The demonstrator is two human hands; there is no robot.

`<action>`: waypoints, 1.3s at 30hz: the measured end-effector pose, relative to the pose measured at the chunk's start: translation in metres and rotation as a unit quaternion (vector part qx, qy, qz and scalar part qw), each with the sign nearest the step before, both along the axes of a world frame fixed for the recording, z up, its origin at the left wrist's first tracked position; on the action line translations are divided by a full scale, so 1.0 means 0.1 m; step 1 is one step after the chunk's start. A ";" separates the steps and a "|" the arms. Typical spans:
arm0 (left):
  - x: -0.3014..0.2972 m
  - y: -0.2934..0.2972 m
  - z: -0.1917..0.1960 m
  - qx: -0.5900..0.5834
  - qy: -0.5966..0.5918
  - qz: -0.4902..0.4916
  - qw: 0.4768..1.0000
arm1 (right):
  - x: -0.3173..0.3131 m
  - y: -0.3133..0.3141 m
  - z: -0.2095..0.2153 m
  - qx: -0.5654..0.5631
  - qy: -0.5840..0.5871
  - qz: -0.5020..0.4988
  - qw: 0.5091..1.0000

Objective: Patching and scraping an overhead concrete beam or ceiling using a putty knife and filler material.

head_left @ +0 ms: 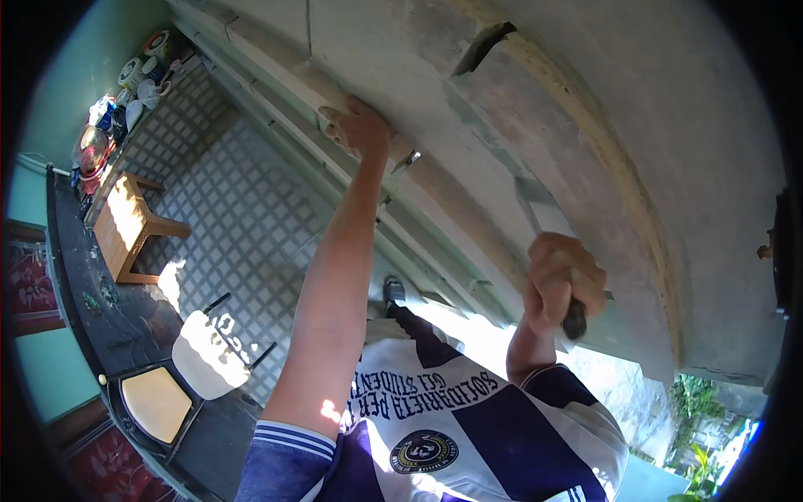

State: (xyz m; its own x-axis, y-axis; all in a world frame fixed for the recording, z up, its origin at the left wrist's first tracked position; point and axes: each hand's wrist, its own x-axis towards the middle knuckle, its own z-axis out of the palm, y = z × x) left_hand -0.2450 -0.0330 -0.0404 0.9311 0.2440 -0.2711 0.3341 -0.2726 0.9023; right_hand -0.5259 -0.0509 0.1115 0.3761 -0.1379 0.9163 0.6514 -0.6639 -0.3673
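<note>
My right hand (562,284) is closed around the dark handle of a scraper (539,205). Its flat, broad metal blade lies against the grey-green painted surface (569,151) of a large panel above me. Further to the left, my left hand (360,130) grips the edge of a long pale ledge (284,67) that runs along the panel, its fingers bent over the side. A small shiny metal piece (412,157) sits on the ledge beside that wrist. Worn, yellowish wood shows along a curved edge (619,159), and a dark gap (485,48) opens near its upper end.
Below lies a checkered tile floor (251,184). On the left stand a brown stool (125,217), a chair with a pale seat (209,356) and a dark counter (79,243). Containers and bags (138,84) crowd the far left. Plants (698,402) grow at lower right.
</note>
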 end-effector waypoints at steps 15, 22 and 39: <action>0.00 -0.01 -0.01 -0.006 -0.007 0.011 1.000 | 0.06 -0.01 0.03 0.002 0.024 -0.012 1.000; -0.04 0.00 0.00 -0.004 -0.004 0.002 1.000 | 0.03 0.08 0.06 -0.023 0.013 -0.012 1.000; -0.03 -0.01 0.00 -0.002 -0.017 0.009 1.000 | 0.03 0.09 0.04 -0.020 -0.035 -0.052 0.998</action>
State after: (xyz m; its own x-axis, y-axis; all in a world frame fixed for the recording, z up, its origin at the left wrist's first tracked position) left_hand -0.2480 -0.0341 -0.0408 0.9350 0.2604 -0.2409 0.3087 -0.2626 0.9142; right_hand -0.5232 -0.0419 0.1153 0.2975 -0.1358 0.9450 0.6017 -0.7419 -0.2960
